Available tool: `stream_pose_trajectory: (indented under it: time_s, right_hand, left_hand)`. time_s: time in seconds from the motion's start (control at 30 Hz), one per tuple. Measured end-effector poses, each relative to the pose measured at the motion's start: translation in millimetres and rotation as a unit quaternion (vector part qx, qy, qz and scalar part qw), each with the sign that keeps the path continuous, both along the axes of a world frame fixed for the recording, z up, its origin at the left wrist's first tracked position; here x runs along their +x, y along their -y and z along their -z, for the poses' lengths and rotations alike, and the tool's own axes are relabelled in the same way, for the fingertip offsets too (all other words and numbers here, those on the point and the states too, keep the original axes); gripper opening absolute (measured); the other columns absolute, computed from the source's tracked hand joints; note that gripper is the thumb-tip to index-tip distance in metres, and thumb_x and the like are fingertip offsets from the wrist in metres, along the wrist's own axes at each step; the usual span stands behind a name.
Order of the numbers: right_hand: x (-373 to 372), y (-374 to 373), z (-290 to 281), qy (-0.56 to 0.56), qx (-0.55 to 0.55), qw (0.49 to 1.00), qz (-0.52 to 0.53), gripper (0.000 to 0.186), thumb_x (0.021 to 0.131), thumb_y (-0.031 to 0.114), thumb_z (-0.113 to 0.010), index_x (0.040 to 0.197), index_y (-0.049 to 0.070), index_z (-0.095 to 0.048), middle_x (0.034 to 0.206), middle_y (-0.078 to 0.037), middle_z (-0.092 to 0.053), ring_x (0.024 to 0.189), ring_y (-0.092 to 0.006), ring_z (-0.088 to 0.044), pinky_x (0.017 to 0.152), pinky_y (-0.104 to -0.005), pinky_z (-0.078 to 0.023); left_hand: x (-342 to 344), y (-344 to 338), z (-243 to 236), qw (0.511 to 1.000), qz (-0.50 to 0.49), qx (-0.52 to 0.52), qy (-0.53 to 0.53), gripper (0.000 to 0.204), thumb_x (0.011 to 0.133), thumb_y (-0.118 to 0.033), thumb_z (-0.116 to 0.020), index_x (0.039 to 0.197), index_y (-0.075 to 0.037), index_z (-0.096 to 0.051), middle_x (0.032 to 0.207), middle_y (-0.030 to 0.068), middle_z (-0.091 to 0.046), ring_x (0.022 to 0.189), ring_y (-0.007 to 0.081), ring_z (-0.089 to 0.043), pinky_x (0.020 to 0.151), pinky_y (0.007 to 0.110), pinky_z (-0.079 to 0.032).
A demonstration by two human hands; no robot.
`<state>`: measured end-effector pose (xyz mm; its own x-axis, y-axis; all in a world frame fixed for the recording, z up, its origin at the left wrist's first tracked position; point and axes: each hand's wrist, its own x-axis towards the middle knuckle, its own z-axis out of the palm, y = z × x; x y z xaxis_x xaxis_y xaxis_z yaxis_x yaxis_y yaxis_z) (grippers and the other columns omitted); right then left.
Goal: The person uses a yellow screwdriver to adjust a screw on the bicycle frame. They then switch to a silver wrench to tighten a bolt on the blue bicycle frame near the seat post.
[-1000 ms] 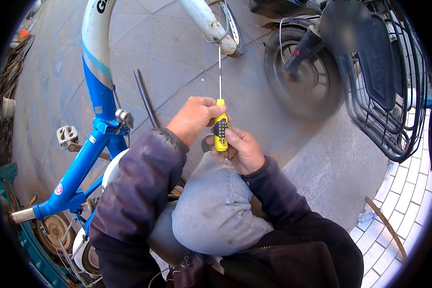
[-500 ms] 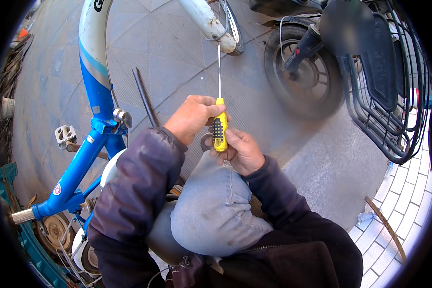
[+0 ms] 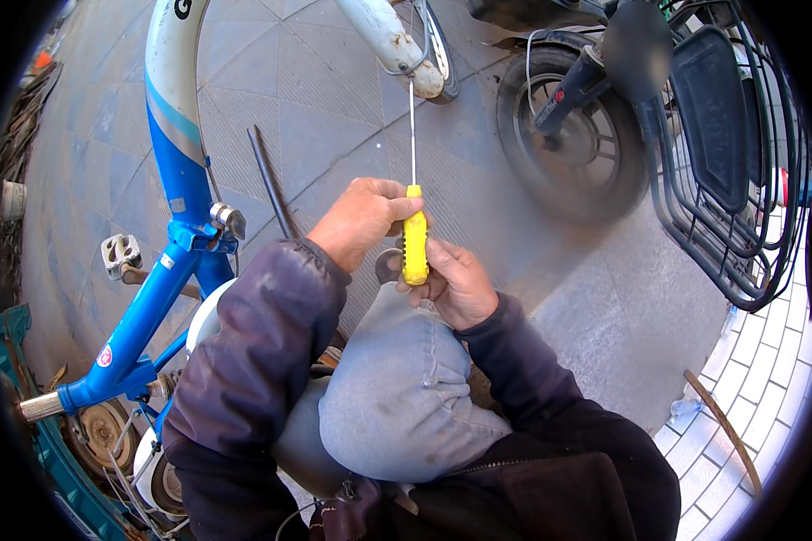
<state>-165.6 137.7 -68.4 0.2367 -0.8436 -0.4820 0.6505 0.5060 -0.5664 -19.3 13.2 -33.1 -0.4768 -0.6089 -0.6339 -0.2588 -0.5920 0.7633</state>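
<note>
Both of my hands grip a screwdriver with a yellow handle. My left hand pinches the front of the handle between thumb and fingers. Closer to me, my right hand closes on the rear end of the handle. The thin metal shaft points away from me, and its tip is at the underside of a rusty, cream-coloured tube end, beside a loop of cable. Whether the tip sits in a screw is too small to tell. A blue and white bicycle frame stands to my left.
An electric scooter's front wheel and black wire basket stand at the right. A dark rod lies on the paving. At the left are a pedal and a teal crate; a stick lies on white tiles.
The screwdriver handle has turned about its length: its black dotted grip faced up before, and now a plain yellow side does. My hands have stayed nearly in place.
</note>
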Motion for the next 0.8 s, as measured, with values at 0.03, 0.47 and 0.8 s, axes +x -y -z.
stream_pose_trajectory:
  time_s: [0.03,0.47,0.8]
  right_hand:
    - [-0.3,0.2,-0.1,-0.007,-0.002,1.0,0.002,0.046,0.105,0.037,-0.054,0.131,0.0,-0.054,0.106,-0.013,-0.068,0.083,-0.0163,-0.07,0.065,-0.024,-0.057]
    - [-1.8,-2.0,6.5,-0.007,-0.014,1.0,0.01,0.041,0.105,0.032,-0.056,0.131,0.001,-0.055,0.106,-0.011,-0.069,0.083,-0.0159,-0.069,0.067,-0.0236,-0.056]
    - [-0.8,-0.6,5.4,-0.037,-0.017,0.999,0.005,0.041,0.104,0.03,-0.058,0.133,0.001,-0.054,0.107,-0.011,-0.07,0.086,-0.0162,-0.069,0.069,-0.0239,-0.056]
  left_hand:
    - [-0.2,-0.2,-0.9,1.0,-0.002,0.005,-0.007,0.032,0.098,-0.023,-0.066,0.112,0.005,-0.068,0.098,0.0137,-0.072,0.093,0.0237,-0.068,0.092,0.036,-0.051]
    - [-1.6,-0.3,-2.2,0.999,-0.004,-0.046,0.024,0.03,0.095,-0.023,-0.07,0.11,0.004,-0.068,0.094,0.0101,-0.069,0.09,0.0191,-0.062,0.089,0.034,-0.048]
    - [-1.1,-0.3,-6.4,0.998,-0.003,-0.055,0.041,0.031,0.094,-0.024,-0.071,0.107,0.003,-0.069,0.093,0.0103,-0.069,0.089,0.0187,-0.061,0.088,0.033,-0.047]
